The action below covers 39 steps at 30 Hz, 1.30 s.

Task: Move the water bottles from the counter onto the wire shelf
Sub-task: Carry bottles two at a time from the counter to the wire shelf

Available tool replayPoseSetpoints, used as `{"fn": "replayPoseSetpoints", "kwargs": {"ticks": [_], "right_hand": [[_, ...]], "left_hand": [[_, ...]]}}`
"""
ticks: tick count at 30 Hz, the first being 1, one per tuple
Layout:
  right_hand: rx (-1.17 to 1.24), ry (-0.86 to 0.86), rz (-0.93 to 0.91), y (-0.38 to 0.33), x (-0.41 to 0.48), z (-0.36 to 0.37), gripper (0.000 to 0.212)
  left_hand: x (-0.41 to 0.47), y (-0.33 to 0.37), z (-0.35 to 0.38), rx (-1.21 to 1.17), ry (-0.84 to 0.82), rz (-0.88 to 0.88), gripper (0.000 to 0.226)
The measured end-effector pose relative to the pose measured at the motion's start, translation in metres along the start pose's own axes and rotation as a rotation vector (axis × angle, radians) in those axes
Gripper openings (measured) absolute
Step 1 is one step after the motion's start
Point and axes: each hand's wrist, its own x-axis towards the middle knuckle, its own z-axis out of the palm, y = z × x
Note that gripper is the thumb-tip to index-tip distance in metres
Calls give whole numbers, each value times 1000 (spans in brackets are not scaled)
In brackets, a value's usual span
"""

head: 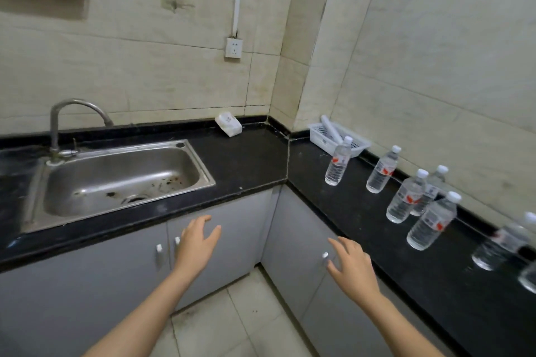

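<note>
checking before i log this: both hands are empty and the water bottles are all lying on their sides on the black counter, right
Not quite. The head view shows the water bottles standing upright on the black counter, not lying on their sides. The rest holds: the left hand and the right hand are both open and empty.

Both hands, left hand (197,243) and right hand (352,265), hover spread and empty before the cabinets (87,284); water bottles (430,222) stand along the counter (333,203)'s right edge.

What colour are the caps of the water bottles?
White; the water bottles on the black counter show it best in the head view.
</note>
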Motion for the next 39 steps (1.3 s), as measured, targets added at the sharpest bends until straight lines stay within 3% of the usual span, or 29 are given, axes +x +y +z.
{"fn": "replayPoseSetpoints", "kwargs": {"ticks": [7, 11, 17, 28, 39], "right_hand": [[22, 22, 212, 50, 15, 0, 51], [152, 70, 353, 88, 41, 8, 52], [333, 60, 432, 137, 109, 29, 50], [375, -19, 438, 186, 190, 60, 50], [403, -13, 547, 212, 254, 81, 51]], "left_hand": [[35, 20, 91, -34, -254, 50, 39], [66, 43, 140, -5, -328, 93, 40], [126, 67, 199, 30, -325, 67, 41], [170, 72, 301, 4, -373, -83, 37], [241, 113, 390, -104, -465, -134, 54]]}}
